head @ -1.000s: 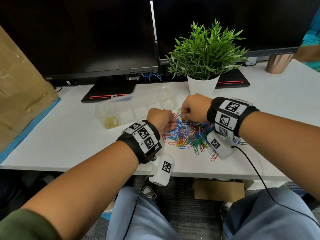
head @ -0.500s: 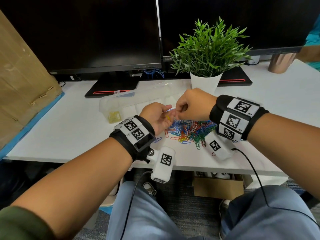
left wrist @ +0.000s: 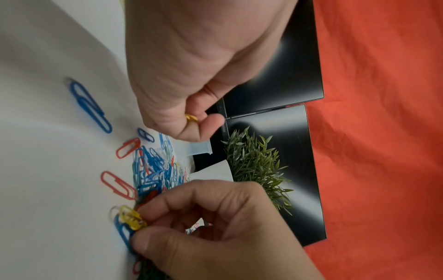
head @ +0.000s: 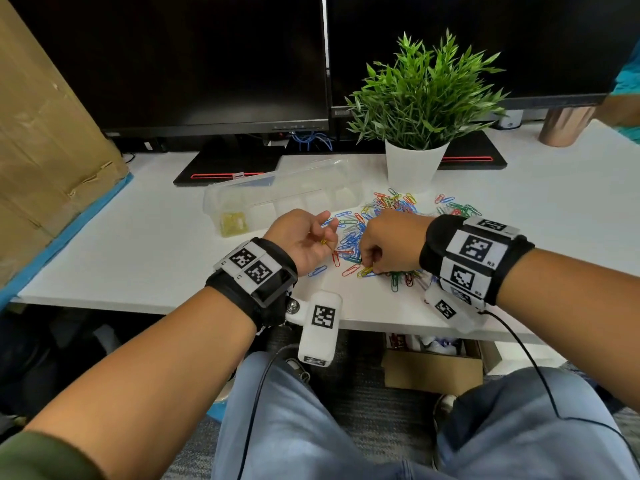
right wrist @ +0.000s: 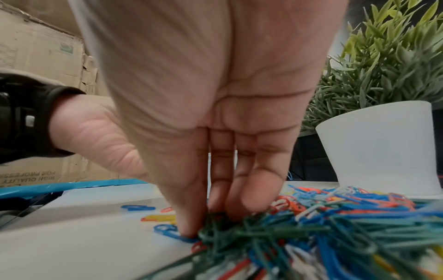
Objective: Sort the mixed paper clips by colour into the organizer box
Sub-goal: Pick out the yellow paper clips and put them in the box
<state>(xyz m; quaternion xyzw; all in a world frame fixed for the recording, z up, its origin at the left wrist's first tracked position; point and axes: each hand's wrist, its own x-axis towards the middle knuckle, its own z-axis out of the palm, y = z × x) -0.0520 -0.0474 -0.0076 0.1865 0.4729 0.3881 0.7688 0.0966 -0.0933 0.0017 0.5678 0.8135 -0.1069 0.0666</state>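
Half a second ago your two hands met above the heap and a yellow clip passed between them. Now your right hand point(head: 388, 245) has dropped back to the near left edge of the mixed paper clips point(head: 381, 233), thumb and forefinger clamped on another yellow clip point(left wrist: 131, 217) that lies on the counter point(head: 138, 258). Your left hand point(head: 304, 237) hovers just left of the heap, palm up, fingers curled round the collected yellow clip point(left wrist: 191, 117).

Judgement: you are gathering yellows into the left hand before a single trip to the box; sorting is at an early stage.

The organizer box point(head: 277, 199) stands at the far left of the heap, lid open. Only its left end compartment holds clips, all yellow; the other compartments look unfilled.

Surroundings: a potted plant point(head: 419, 98) stands just beyond the heap, two monitors point(head: 207, 64) behind it, a cardboard carton point(head: 45, 140) at far left.

Obstruction: a blue clip point(left wrist: 122, 231) lies directly under the pinched yellow one and could lift with it. The route to the box is unobstructed.
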